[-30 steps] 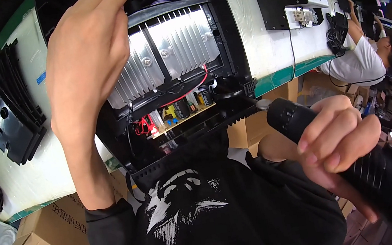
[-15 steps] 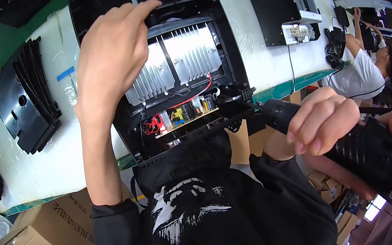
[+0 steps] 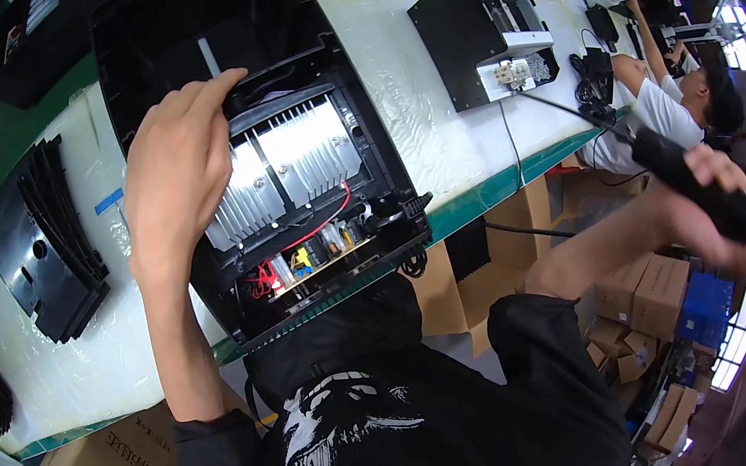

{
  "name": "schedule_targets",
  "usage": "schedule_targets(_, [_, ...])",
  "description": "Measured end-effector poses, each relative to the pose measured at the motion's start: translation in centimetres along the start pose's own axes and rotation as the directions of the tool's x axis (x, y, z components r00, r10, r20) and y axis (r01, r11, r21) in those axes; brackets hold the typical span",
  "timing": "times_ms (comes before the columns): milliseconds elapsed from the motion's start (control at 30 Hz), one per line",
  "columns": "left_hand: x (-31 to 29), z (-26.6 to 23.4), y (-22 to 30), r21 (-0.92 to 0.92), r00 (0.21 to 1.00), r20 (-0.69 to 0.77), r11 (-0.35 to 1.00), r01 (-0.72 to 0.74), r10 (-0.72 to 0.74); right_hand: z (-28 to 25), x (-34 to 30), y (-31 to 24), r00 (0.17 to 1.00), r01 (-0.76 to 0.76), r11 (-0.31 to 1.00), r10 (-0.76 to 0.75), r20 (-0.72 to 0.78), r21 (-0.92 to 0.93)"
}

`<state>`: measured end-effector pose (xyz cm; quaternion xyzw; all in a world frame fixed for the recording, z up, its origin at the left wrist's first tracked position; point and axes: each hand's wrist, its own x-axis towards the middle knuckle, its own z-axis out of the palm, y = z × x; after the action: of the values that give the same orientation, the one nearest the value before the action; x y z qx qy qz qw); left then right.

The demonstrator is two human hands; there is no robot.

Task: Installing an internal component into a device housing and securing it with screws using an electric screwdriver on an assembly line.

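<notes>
My right hand grips a black electric screwdriver, held out to the right. Its long thin bit reaches to the pale pickup block at the front of a black and white screw feeder. In front of me lies an open black plastic housing with finned silver heat sinks, red wires and a small circuit board. My left hand rests over its left side, fingers stretched toward a black crossbar; the thumb is hidden.
Curved black plastic panels lie on the wrapped white bench top at left. A cable runs down from the feeder. Another person works at the far right. Cardboard boxes stand below the bench on both sides.
My right hand has swung the screwdriver away from the housing's near right corner, out to the screw feeder. My left hand stays on the housing. The whole view has shifted and turned slightly.
</notes>
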<state>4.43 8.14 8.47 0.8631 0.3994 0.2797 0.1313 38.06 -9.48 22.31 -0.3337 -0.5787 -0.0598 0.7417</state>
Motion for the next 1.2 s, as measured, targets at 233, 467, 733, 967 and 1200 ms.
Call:
schedule_targets(233, [0.0, -0.3, 0.2, -0.018, 0.997, 0.050, 0.998, 0.057, -0.056, -2.7, -1.8, 7.6, 0.979, -0.172, 0.978, 0.157, -0.130, -0.114])
schedule_targets(467, [0.4, -0.4, 0.4, -0.029, 0.991, 0.095, 0.995, 0.095, -0.092, -3.3, 1.3, 9.9, 0.949, -0.303, 0.952, 0.305, 0.082, -0.035])
schedule_targets(733, [0.3, -0.6, 0.1, -0.319, 0.988, -0.075, 0.942, 0.106, -0.136, 1.5, 6.5, 17.8, 0.796, -0.582, 0.780, 0.604, 0.033, -0.229])
schedule_targets(967, [-3.9, -0.3, -1.8, -0.571, 0.941, -0.296, 0.820, -0.037, -0.164, 1.6, 0.7, 15.6, 0.807, -0.571, 0.771, 0.591, -0.016, -0.282])
schedule_targets(1200, [-5.3, 1.4, -2.7, -0.749, 0.895, -0.333, 0.660, -0.060, -0.297, 2.6, 5.8, 1.2, 0.647, -0.633, 0.748, 0.368, 0.668, 0.201])
